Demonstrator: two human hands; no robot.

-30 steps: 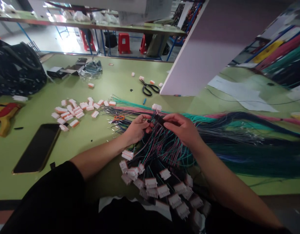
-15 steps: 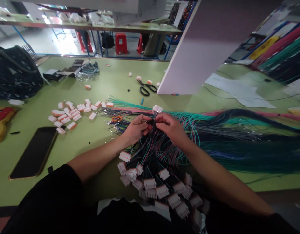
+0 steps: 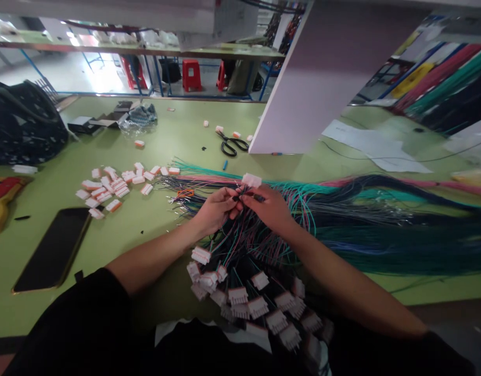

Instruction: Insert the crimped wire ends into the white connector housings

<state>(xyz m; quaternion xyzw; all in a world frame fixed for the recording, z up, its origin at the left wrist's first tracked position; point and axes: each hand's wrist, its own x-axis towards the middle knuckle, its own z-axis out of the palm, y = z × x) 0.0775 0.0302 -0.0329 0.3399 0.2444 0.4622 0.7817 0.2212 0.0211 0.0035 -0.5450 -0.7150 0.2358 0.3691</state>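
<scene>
A white connector housing with wires running from it stands at the fingertips of both hands. My left hand is closed, thumb and fingers pinching dark wires just below the housing. From the other side my right hand is closed on the same wires, its thumb and forefinger close to the left fingertips. Under the hands spreads a bundle of green, pink and dark wires. Several finished-looking white connectors hang on wires toward my lap. Small details between the fingertips are hidden.
Loose white and orange connectors lie in a pile on the left, beside a phone. Black scissors rest behind the wires, near a white upright panel. A yellow and red tool lies far left. Long wires stretch right.
The connector housing has turned slightly between the hands, and my right fingers have closed in nearer to the left fingertips. The whole view has shifted a little.
</scene>
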